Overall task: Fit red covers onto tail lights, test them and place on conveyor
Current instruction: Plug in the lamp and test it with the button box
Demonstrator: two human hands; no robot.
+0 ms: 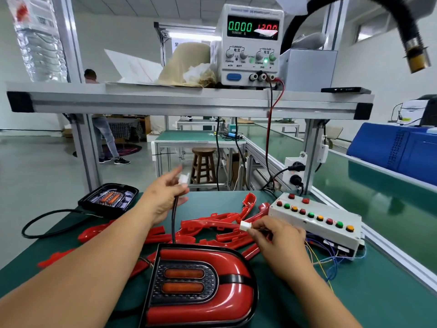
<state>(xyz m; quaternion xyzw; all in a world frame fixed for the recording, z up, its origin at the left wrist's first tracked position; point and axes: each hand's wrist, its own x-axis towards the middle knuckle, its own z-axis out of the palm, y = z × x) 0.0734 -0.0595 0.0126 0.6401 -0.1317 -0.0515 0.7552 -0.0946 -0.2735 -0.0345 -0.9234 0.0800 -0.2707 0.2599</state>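
A tail light [201,282] with a red cover fitted lies on the green mat in front of me. Its black cable [174,223] rises to my left hand [163,200], which holds the white plug [184,179] at the cable's end. My right hand [276,235] pinches another white connector [244,226] whose thin wires lead to the test box [316,221] with red, green and orange buttons. The two connectors are apart. Several loose red covers [212,223] lie behind the light. A second tail light [108,198] without a cover sits at the far left.
A power supply [251,43] on the upper shelf reads 0.000 and 12.00, with red and black leads hanging down. The green conveyor [378,185] runs along the right side. A blue box [397,147] stands beyond it. A person stands far back on the left.
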